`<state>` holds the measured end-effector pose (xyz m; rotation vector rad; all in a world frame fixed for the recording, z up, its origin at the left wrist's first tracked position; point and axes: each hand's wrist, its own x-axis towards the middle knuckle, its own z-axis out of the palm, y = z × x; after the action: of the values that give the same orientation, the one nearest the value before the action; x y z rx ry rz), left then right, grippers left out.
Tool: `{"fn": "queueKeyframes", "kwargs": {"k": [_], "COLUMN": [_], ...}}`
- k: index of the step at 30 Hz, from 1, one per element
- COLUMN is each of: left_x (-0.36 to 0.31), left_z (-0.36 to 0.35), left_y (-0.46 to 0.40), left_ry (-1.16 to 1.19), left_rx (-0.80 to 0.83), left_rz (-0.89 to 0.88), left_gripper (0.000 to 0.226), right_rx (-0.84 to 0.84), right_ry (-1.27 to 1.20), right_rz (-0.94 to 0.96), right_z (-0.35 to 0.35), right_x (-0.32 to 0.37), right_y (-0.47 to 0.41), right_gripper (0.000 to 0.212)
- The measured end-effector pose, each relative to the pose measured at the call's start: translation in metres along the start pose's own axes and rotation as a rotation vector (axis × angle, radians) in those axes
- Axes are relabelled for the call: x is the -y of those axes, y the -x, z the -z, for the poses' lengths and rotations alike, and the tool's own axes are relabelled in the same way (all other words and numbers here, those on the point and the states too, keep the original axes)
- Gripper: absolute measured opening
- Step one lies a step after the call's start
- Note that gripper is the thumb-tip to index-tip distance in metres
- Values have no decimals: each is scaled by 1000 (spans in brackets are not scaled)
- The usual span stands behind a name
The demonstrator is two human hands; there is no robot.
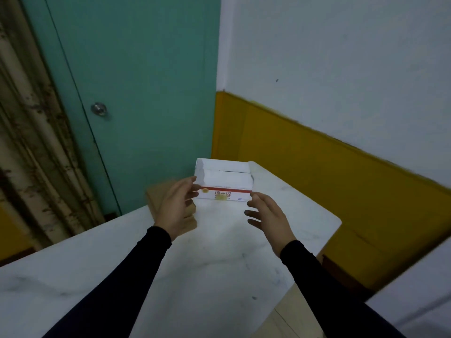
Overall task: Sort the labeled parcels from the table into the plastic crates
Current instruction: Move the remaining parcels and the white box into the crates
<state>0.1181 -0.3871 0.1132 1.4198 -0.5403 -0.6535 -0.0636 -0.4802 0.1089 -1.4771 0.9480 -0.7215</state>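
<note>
A white carton (223, 178) with a red stripe and red print stands at the far corner of the white marble table (219, 264). My left hand (177, 203) reaches to the carton's left end, with its fingertips touching that near corner. My right hand (266, 214) hovers at the carton's right end with fingers spread and relaxed, just short of it. A brown cardboard parcel (161, 195) lies left of the carton, largely hidden under my left hand. No crate is in view.
A teal door (136, 93) stands behind the table on the left. A white wall with a yellow lower band (317, 172) runs along the right. The table's right edge drops off near my right forearm, above pale floor (280, 323).
</note>
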Motion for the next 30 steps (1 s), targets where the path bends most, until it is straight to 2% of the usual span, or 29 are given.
{"fn": "queueKeyframes", "kwargs": {"k": [4, 9, 13, 15, 24, 28, 30], "left_x": [19, 50, 68, 78, 114, 137, 148], "left_z": [-31, -66, -88, -89, -16, 21, 28], "left_y": [-40, -90, -130, -144, -160, -158, -158], "left_ry": [-95, -169, -211, -237, -429, -456, -457], "left_rx": [-17, -107, -185, -205, -492, -503, -461], "left_rz": [38, 126, 198, 218, 361, 459, 516], "left_gripper": [24, 20, 29, 26, 42, 48, 51], "right_rx": [59, 141, 195, 212, 476, 634, 711], "right_ry": [17, 20, 16, 6, 137, 282, 350], "right_rz": [-18, -106, -160, -186, -269, -285, -300], "right_z": [5, 12, 22, 21, -43, -92, -111], "right_x": [-12, -40, -57, -64, -99, -117, -121], "right_y": [-73, -161, -221, -244, -276, -272, -267], "right_gripper": [15, 33, 24, 21, 12, 42, 49]}}
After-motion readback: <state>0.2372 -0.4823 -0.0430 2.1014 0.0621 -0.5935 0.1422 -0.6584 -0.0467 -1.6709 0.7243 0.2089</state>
